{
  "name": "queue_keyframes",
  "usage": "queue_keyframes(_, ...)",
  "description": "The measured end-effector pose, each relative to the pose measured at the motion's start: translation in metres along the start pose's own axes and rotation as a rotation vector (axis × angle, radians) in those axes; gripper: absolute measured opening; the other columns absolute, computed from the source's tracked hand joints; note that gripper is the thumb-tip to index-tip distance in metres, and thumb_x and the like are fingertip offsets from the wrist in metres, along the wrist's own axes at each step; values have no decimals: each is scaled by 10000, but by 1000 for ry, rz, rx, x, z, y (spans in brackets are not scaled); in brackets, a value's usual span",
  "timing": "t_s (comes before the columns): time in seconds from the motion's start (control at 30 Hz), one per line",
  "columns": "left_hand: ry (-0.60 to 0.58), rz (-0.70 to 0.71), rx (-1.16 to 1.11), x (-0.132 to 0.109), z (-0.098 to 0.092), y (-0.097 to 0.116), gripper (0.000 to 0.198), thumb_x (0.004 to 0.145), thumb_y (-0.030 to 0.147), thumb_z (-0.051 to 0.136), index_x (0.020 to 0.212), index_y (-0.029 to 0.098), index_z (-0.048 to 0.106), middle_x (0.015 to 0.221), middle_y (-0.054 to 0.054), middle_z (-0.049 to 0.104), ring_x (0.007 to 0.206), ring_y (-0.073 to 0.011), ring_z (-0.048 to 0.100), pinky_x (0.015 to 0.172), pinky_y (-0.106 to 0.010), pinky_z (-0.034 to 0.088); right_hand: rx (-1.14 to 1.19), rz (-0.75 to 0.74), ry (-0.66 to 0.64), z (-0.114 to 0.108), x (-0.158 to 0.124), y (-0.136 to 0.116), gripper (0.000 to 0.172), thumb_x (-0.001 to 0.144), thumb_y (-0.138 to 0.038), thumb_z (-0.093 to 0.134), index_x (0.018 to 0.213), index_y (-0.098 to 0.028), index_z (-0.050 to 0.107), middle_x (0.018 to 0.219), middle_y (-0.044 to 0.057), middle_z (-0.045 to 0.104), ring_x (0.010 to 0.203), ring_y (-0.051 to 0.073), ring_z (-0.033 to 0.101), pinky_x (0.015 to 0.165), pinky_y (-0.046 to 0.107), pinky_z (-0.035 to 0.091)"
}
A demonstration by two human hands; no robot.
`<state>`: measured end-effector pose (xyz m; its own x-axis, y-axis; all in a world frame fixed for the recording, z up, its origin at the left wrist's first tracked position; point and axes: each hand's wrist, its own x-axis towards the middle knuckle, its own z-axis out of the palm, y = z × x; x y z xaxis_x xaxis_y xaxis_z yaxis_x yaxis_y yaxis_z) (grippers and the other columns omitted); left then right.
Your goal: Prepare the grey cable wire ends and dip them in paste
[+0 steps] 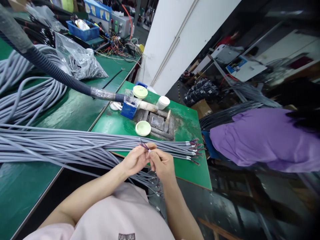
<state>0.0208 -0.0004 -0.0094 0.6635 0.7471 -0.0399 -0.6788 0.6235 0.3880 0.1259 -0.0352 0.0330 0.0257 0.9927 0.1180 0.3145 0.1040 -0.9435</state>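
The thin coloured wires (145,146), purple and red, emerge from the end of one grey sheathed cable (130,144) right at the grip of both hands. The left hand (135,160) closes thumb and forefinger around that cable end. The right hand (162,164) pinches its fingertips against the wires just beside it, though the fingers hide how many strands each grip takes.

The two grips almost touch, and that seems a sound way to handle such fine wires: the short span leaves them little room to kink, while a firm hold on the sheath should spare their roots any pull.

Behind the left grip, the cable joins a long grey cable bundle (62,143) that runs off to the left across a green-topped surface (37,190). Ahead and to the right of the grip, other cable ends (192,150) with white collars and coloured wire tips lie across a smaller green surface (190,173).

Further ahead of the grip sit a pale green lid (143,128), a recessed metal tray (156,121), a white cup (163,102) and a blue box (128,110), with a black corrugated hose (75,78) reaching over them. Well to the right of the grip, another person's purple shirt (260,140) fills the view; that person's hands do not show.
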Motion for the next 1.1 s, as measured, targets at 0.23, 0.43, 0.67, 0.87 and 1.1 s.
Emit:
queue_keyframes(0.23, 82, 142, 201, 3, 3, 0, 345, 663, 409, 766, 841, 117, 722, 684, -26, 621, 568, -114, 546, 586, -260, 432, -271, -141, 40, -10, 3, -5, 405, 920, -322, 458, 545, -181, 526, 475, -27, 507, 459, 95, 479, 493, 233, 379)
queue_keyframes(0.43, 238, 194, 269, 7, 4, -2, 266, 631, 376, 796, 705, 127, 736, 695, -30, 638, 720, -135, 542, 763, -277, 408, -676, -485, 231, -24, 19, -26, 111, 842, -290, 612, 818, -189, 652, 714, 32, 632, 683, 161, 553, 662, 304, 437)
queue_keyframes(0.67, 208, 149, 295, 6, 5, -5, 303, 659, 408, 776, 729, 117, 732, 719, -39, 651, 710, -138, 553, 718, -276, 422, -797, -575, 194, -9, 34, -31, 150, 865, -259, 567, 763, -183, 647, 689, 40, 625, 672, 169, 538, 649, 327, 392)
queue_keyframes(0.87, 267, 137, 203, 3, 3, 5, 284, 596, 362, 824, 644, 110, 702, 619, -5, 606, 584, -80, 516, 618, -220, 423, -533, -515, 181, -18, 28, -26, 105, 849, -211, 590, 815, -222, 688, 725, 19, 681, 683, 165, 600, 669, 338, 447)
queue_keyframes(1.1, 288, 67, -20, 4, 5, 22, 268, 624, 280, 813, 796, 102, 708, 635, -8, 640, 547, -70, 558, 574, -195, 478, -502, -652, -18, -36, 27, 6, 294, 871, -156, 517, 1083, -285, 675, 1029, 65, 696, 962, 214, 620, 807, 414, 516)
